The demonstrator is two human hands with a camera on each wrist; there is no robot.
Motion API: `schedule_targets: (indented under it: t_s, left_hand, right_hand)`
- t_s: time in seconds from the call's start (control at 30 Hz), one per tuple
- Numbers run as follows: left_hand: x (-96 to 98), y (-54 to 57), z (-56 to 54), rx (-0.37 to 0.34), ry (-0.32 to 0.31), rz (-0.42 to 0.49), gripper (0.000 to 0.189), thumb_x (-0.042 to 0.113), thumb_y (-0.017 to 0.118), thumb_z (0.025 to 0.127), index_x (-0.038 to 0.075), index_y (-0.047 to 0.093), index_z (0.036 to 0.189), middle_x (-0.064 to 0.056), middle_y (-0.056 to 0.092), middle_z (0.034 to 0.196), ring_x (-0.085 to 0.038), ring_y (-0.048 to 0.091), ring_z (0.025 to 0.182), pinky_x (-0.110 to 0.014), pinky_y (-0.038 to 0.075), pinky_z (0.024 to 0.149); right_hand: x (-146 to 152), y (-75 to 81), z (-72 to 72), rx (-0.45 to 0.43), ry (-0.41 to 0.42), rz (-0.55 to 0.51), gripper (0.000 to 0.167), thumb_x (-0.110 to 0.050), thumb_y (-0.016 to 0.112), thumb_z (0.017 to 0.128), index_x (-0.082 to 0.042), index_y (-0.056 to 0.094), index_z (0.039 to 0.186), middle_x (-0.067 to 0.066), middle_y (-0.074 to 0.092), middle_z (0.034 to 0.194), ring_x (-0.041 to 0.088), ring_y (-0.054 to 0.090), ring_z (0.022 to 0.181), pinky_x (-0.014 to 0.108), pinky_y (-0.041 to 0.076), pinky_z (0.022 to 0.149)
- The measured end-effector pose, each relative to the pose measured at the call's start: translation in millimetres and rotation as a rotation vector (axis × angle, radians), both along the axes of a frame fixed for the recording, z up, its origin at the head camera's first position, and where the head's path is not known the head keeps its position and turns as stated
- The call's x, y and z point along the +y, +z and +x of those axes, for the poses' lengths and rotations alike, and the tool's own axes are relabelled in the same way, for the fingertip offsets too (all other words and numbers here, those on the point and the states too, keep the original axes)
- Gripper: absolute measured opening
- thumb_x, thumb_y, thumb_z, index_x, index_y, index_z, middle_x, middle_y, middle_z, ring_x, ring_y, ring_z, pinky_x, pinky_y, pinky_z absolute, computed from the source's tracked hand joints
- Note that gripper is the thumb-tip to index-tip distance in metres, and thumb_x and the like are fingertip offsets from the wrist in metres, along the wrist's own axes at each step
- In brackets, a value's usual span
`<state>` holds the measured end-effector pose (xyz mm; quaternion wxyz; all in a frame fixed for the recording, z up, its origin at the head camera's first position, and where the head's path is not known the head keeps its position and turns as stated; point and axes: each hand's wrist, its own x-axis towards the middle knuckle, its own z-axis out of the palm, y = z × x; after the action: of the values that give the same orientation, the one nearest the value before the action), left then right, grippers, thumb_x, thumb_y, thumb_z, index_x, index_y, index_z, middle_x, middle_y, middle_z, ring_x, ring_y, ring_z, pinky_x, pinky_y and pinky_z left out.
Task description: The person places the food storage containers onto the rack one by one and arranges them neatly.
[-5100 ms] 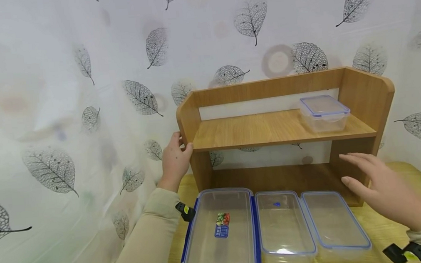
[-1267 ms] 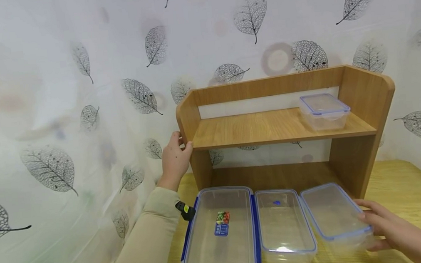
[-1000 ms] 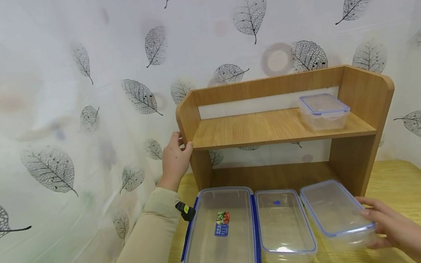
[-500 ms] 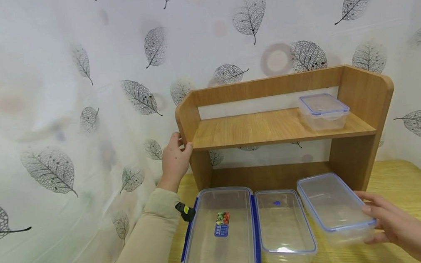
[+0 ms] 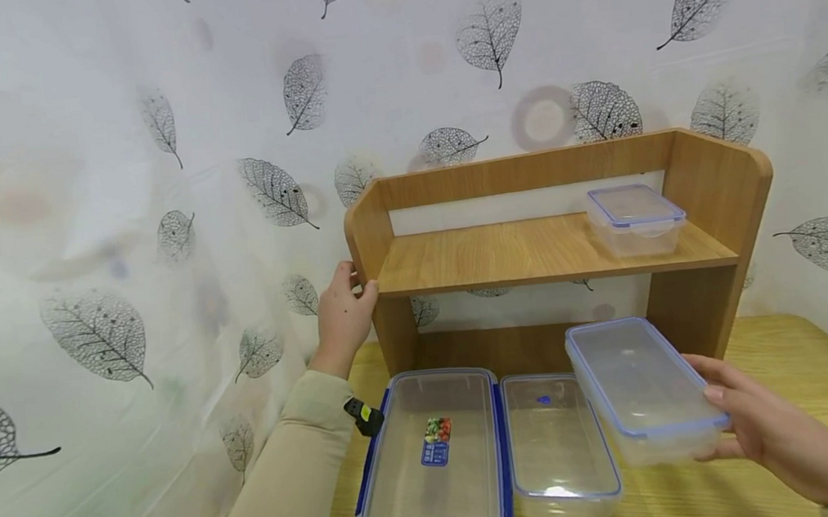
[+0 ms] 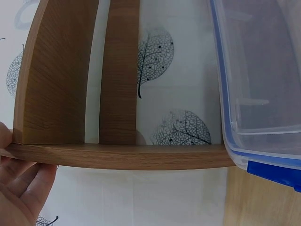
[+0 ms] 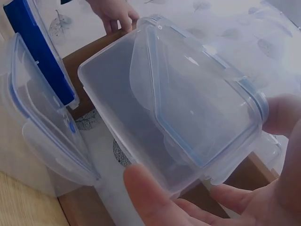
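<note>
The right hand [image 5: 760, 417] grips the right-hand end of the clear lidded container [image 5: 642, 374], its thumb and fingers parted only by the container body. The left hand [image 5: 345, 318] clasps the left end panel [image 5: 375, 241] of the wooden shelf unit [image 5: 707, 192], thumb at the front edge, fingers along the outer face, spread no wider than the panel.

The held container is tilted, appears raised off the table [image 5: 801, 372], and is in front of the lower compartment [image 5: 533, 348]. To its left stands the middle container [image 5: 559, 443]; contact between the two cannot be confirmed. Further left stands the large container [image 5: 465, 418] with blue clips [image 5: 503, 456]. Another lidded box [image 5: 636, 223] occupies the right end of the upper board [image 5: 483, 254].

Step in hand, as judged: one-handed handling of the raised container, with the unit braced. The next move probably calls for a firm one-sided grip, levelling, and clearance from the upper board's front edge.
</note>
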<state>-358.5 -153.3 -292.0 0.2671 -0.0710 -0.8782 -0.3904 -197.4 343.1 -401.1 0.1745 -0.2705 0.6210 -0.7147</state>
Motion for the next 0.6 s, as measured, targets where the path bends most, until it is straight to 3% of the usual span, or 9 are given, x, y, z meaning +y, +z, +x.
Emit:
schedule_targets:
  t_s: [0.2, 0.6]
  left_hand:
    - [0.2, 0.0, 0.5, -0.004, -0.003, -0.001, 0.037, 0.03, 0.056, 0.102, 0.012, 0.053, 0.134, -0.017, 0.062, 0.136, -0.037, 0.066, 0.114, -0.05, 0.057, 0.091]
    - [-0.2, -0.3, 0.8, 0.004, -0.007, 0.001, 0.035, 0.03, 0.056, 0.101, 0.013, 0.054, 0.132, -0.016, 0.063, 0.135, -0.037, 0.067, 0.112, -0.05, 0.057, 0.09]
  right_hand:
    - [-9, 7.9, -0.5, 0.006, -0.019, -0.032, 0.05, -0.011, 0.013, 0.111, -0.029, 0.026, 0.155, 0.004, 0.054, 0.135, 0.026, 0.064, 0.109, 0.048, 0.057, 0.088]
    - [-31, 31.4, 2.9, 0.148, -0.094, -0.011, 0.05, -0.01, 0.015, 0.11, -0.018, 0.017, 0.159, 0.01, 0.041, 0.146, 0.028, 0.065, 0.112, 0.048, 0.059, 0.084]
